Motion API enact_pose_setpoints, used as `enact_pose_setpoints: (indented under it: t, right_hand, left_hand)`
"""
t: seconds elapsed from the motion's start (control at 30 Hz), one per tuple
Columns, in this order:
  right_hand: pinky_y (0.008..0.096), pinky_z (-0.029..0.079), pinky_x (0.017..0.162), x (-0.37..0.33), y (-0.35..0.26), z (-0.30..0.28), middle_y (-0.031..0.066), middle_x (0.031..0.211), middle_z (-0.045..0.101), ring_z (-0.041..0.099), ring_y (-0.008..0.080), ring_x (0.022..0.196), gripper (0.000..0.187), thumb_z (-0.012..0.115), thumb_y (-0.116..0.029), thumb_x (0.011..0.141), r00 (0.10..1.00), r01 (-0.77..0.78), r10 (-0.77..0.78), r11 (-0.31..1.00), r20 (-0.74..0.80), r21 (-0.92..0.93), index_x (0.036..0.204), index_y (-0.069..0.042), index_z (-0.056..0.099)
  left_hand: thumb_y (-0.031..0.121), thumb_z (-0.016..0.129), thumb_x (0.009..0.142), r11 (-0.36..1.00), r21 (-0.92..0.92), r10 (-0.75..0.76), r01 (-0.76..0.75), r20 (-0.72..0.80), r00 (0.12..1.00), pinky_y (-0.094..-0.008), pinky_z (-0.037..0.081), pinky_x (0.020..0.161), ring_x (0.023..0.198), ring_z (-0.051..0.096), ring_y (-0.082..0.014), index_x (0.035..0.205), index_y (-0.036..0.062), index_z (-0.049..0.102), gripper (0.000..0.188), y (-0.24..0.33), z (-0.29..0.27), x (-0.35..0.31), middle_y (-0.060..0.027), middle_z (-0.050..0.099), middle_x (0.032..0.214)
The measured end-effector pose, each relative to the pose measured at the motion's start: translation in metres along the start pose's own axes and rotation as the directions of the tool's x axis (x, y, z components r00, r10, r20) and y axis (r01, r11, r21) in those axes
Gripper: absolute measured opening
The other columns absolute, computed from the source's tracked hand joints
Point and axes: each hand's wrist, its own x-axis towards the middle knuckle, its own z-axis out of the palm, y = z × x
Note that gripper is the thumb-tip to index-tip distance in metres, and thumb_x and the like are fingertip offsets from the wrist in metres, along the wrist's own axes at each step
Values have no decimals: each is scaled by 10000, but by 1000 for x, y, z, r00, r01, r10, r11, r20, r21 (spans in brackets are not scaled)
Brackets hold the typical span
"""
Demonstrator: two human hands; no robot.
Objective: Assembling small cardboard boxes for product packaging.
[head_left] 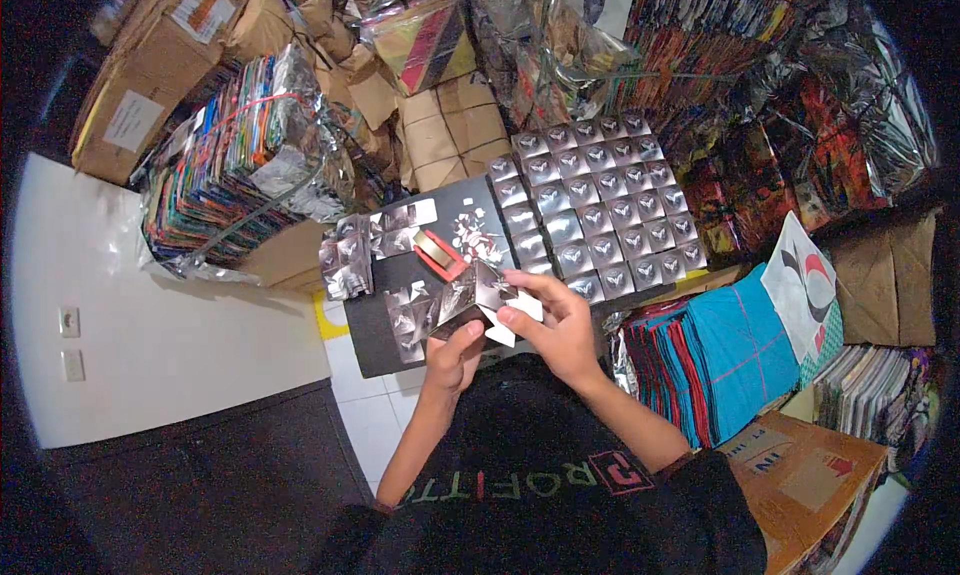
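Observation:
Between my hands is a small dark silver printed carton (458, 300), partly folded, with its white inner flaps standing out at the right end. My left hand (455, 357) grips its lower left side, thumb on top. At the flapped end my right hand (558, 327) has its thumb and fingers closed on the carton. Just beyond lies a red tape dispenser (440, 254) with a roll of tan tape. Small white paper scraps (476, 237) are scattered beside it. Unfolded cartons (407, 325) lie left of my hands, and more flat cartons (345, 258) sit at the table's left edge.
Rows of finished silver boxes (600, 203) cover the right of the dark table (372, 340). Tied bundles of colourful plastic packaging (235, 165) and brown paper parcels (452, 130) crowd the back. A blue-topped stack (735, 345) and a cardboard box (805, 475) stand at right.

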Motion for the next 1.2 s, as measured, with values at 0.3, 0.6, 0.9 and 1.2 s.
enact_pose_setpoints:
  t: [0.3,0.6,0.9,1.2]
  right_hand:
    - [341,492,1012,-1,-9,-9,175,1276,682,646,236,1190,333,816,-170,872,993,120,-107,927,56,-355,1136,23,758]
    - [353,475,1035,-2,-19,-9,153,1330,646,613,234,1223,354,783,-134,883,976,213,-204,829,76,-518,1213,-14,736]
    - [364,470,1027,3,-23,-17,139,1297,631,608,261,1206,388,777,-187,878,965,263,-229,807,131,-528,1239,-52,729]
    - [412,396,1058,11,-46,-35,129,1283,615,568,300,1208,665,847,-415,778,898,441,-286,573,335,-691,1316,-61,682]
  left_hand:
    - [174,670,867,993,-59,-100,102,28,995,-461,453,1088,1229,589,-291,1401,6,488,589,-4,-1,-1,-142,604,1310]
    - [130,653,868,1000,4,1,-1,0,1000,-451,481,1068,1209,619,-310,1408,-21,485,585,4,9,10,-177,617,1302]
    - [95,676,895,989,-105,-104,103,0,995,-425,462,1079,1228,603,-284,1437,-10,460,592,-5,-7,15,-144,609,1325]
    - [87,699,885,997,23,-70,70,6,998,-414,500,1049,1195,629,-267,1406,-23,481,575,-1,28,26,-150,626,1297]
